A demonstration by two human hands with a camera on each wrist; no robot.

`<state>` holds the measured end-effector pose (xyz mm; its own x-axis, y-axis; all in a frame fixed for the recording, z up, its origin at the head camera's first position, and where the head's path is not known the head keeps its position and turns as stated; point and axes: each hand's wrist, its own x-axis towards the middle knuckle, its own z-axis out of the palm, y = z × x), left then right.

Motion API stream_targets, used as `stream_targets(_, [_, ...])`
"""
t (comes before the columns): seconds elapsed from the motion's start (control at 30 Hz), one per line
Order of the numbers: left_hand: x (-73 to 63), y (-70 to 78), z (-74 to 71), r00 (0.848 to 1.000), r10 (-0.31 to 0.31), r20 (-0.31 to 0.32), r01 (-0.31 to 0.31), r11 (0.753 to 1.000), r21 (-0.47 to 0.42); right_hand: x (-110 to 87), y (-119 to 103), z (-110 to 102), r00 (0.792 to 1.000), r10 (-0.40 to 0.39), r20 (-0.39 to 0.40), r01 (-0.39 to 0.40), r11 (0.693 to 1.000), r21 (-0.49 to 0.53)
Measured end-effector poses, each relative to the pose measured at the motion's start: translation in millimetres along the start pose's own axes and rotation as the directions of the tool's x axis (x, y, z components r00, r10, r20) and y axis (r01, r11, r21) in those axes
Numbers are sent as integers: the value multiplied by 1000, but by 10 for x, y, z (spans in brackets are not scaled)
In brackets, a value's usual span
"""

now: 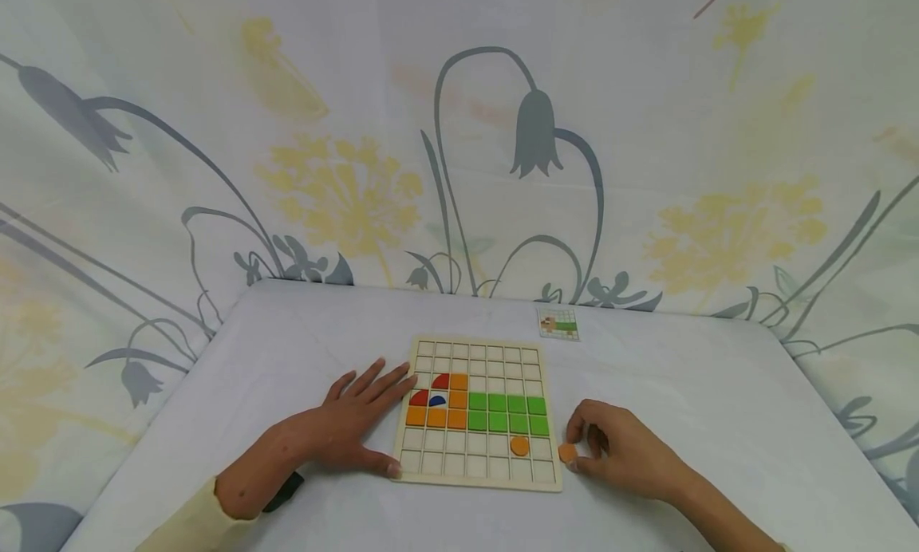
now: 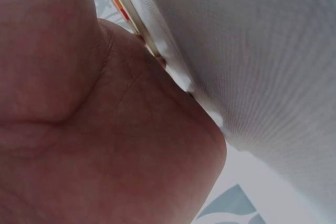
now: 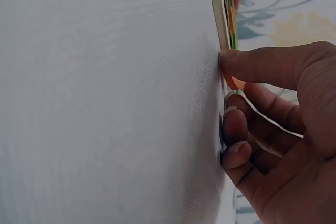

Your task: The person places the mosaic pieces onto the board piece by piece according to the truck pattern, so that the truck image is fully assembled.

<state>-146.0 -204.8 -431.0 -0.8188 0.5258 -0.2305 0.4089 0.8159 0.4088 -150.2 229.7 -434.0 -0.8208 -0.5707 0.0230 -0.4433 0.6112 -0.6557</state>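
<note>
A wooden grid board [image 1: 474, 482] lies on the white cloth between the hands. Orange, red and blue-white tiles [image 1: 436, 416] fill cells on its left, beside two rows of green square tiles [image 1: 506, 412]. One round orange piece [image 1: 520, 446] sits in a cell below the green rows. My left hand [image 1: 359, 420] lies with spread fingers along the board's left edge, thumb at the lower left corner. Just off the right edge, my right hand [image 1: 625, 448] pinches another round orange piece [image 3: 235, 82] between thumb and index finger, low over the cloth.
Behind the board's far right corner lies a small picture card [image 1: 558, 325] with a gridded pattern in brown and green. A flower-printed cloth [image 1: 474, 177] rises at the back and sides. Something dark [image 1: 284, 492] shows beneath the left wrist.
</note>
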Motion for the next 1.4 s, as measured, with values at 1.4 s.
stream_targets(1.4, [-21, -15, -8, 998, 51, -20, -51, 999, 3, 1135, -968, 836, 983, -176, 45, 173, 982, 77])
